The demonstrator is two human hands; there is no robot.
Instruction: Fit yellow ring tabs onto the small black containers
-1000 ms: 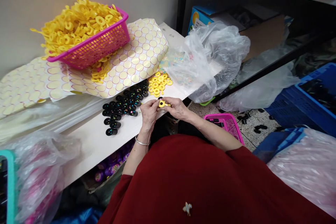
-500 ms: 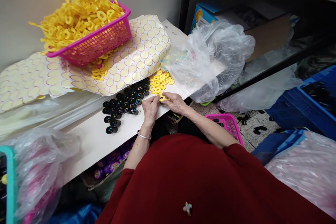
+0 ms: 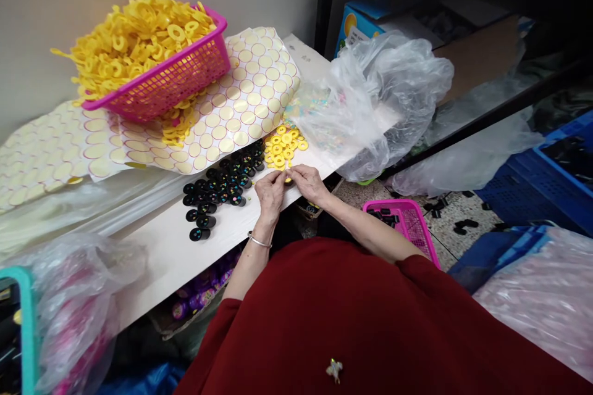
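My left hand (image 3: pixel 270 192) and my right hand (image 3: pixel 309 184) meet over the front edge of the white table, fingertips pinched together. Between them is a small yellow plastic ring (image 3: pixel 288 181) with a dark middle, mostly covered by the fingers. Just beyond my fingertips lies a pile of loose yellow rings (image 3: pixel 282 147). To the left of my left hand, several short black cylinders (image 3: pixel 204 221) with coloured dots on their ends are grouped close together on the tabletop (image 3: pixel 171 259).
A pink basket (image 3: pixel 157 83) heaped with yellow ring pieces rests on sheets of round stickers (image 3: pixel 250 99). Clear plastic bags (image 3: pixel 393 92) lie at the right. Below, a pink basket (image 3: pixel 412 228) with black parts stands on the floor, near a blue crate (image 3: pixel 523 179).
My fingers have closed further over the yellow ring, which showed its face before and is now mostly covered. Both hands stay at the table edge.
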